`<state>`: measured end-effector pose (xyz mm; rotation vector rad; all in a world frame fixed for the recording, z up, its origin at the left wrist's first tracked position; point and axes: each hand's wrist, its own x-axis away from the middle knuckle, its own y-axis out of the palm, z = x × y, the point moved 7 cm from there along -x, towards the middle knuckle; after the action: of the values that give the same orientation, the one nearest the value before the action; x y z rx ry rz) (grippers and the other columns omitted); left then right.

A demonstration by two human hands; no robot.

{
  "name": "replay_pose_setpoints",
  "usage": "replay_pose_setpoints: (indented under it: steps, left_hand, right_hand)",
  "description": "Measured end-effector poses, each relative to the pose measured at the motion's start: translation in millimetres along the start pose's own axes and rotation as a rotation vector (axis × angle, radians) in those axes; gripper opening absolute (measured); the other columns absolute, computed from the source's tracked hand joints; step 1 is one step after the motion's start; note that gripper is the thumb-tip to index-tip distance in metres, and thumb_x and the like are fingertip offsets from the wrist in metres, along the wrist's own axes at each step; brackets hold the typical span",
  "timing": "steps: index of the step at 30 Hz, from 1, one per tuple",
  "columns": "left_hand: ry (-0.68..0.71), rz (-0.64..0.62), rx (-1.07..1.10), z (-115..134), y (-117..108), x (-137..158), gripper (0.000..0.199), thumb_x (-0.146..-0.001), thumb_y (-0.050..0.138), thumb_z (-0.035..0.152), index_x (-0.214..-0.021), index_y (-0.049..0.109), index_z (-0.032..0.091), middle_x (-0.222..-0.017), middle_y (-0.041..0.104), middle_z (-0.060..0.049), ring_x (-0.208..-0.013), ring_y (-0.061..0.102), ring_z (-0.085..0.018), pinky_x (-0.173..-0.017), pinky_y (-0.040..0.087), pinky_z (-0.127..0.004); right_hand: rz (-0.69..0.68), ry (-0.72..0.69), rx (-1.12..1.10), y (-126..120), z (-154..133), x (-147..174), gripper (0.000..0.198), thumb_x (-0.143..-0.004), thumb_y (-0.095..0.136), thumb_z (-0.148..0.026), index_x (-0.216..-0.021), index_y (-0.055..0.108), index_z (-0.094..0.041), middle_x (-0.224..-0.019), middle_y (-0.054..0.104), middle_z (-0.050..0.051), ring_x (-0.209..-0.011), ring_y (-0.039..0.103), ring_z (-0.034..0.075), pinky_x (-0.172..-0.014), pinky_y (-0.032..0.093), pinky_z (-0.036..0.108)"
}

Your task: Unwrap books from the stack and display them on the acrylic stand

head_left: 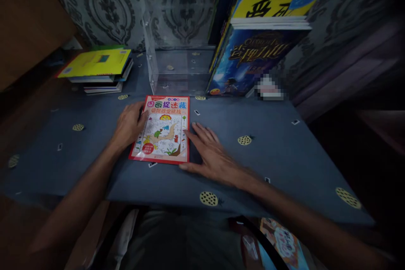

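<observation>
A thin red-bordered picture book [164, 135] lies face up on the table, its cover printed with Chinese characters, a sun and small coloured animals. At its left edge rests my left hand [129, 124], thumb and fingers apart, the thumb touching the cover's margin. My right hand [209, 152] lies on the cloth by the right edge with fingers spread. One of its fingers reaches the book's side, and its thumb is near the lower right corner.
Behind the book stands a clear acrylic rack [150, 50], with upright books [253, 61] at its right. A stack of books with a yellow one [98, 63] on top sits back left. Grey patterned cloth [272, 164] covers the table. Below the front edge is another colourful book [284, 242].
</observation>
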<state>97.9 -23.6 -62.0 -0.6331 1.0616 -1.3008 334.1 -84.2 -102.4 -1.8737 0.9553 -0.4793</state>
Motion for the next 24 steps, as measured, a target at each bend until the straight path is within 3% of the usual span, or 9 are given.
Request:
replay_pose_setpoints:
  steps: [4, 8, 14, 19, 24]
  left_hand:
    - [-0.031, -0.025, 0.043, -2.9, 8.8, 2.3, 0.045, -0.094, 0.047, 0.03, -0.135, 0.057, 0.013, -0.124, 0.069, -0.016, -0.114, 0.063, -0.033, -0.105, 0.046, -0.053]
    - [-0.122, 0.02, 0.375, -17.4, 9.5, -2.0, 0.04, -0.087, 0.057, 0.026, -0.126, 0.061, 0.019, -0.125, 0.07, -0.013, -0.118, 0.064, -0.03, -0.107, 0.046, -0.05]
    - [-0.518, 0.083, 0.954, -39.2, 12.0, -3.5, 0.043, -0.077, 0.066, 0.014, -0.12, 0.061, 0.018, -0.109, 0.075, -0.009, -0.1, 0.073, -0.024, -0.092, 0.059, -0.042]
    - [-0.798, -0.114, 1.314, -22.9, 33.9, 7.1, 0.017, -0.081, 0.062, 0.004, -0.096, 0.067, 0.011, -0.079, 0.076, -0.009, -0.076, 0.076, -0.023, -0.075, 0.064, -0.037]
    - [-0.82, -0.126, 1.493, -18.2, 36.7, 11.8, 0.015, -0.079, 0.07, 0.004, -0.092, 0.068, 0.011, -0.08, 0.078, -0.011, -0.069, 0.076, -0.023, -0.072, 0.065, -0.036]
  right_hand:
    - [0.037, 0.009, 0.029, -0.4, -0.2, -4.3, 0.095, -0.088, 0.053, -0.076, -0.156, 0.038, -0.012, -0.163, 0.032, 0.024, -0.154, 0.024, 0.039, -0.123, 0.025, 0.064]
    - [0.053, -0.029, 0.073, 2.2, -1.4, -5.7, 0.093, -0.089, 0.054, -0.073, -0.157, 0.037, -0.013, -0.163, 0.034, 0.023, -0.153, 0.028, 0.038, -0.122, 0.026, 0.065]
    - [0.056, -0.045, 0.112, 0.6, -2.8, -3.4, 0.094, -0.088, 0.054, -0.074, -0.156, 0.038, -0.011, -0.162, 0.037, 0.022, -0.152, 0.032, 0.038, -0.122, 0.029, 0.062]
    - [0.072, -0.061, 0.112, 3.1, 0.7, -1.6, 0.09, -0.089, 0.057, -0.071, -0.155, 0.039, -0.012, -0.162, 0.037, 0.022, -0.152, 0.032, 0.037, -0.122, 0.029, 0.062]
    - [0.106, -0.053, -0.015, 0.6, 6.3, 0.5, 0.088, -0.085, 0.066, -0.067, -0.155, 0.041, -0.019, -0.161, 0.038, 0.02, -0.151, 0.033, 0.038, -0.12, 0.029, 0.066]
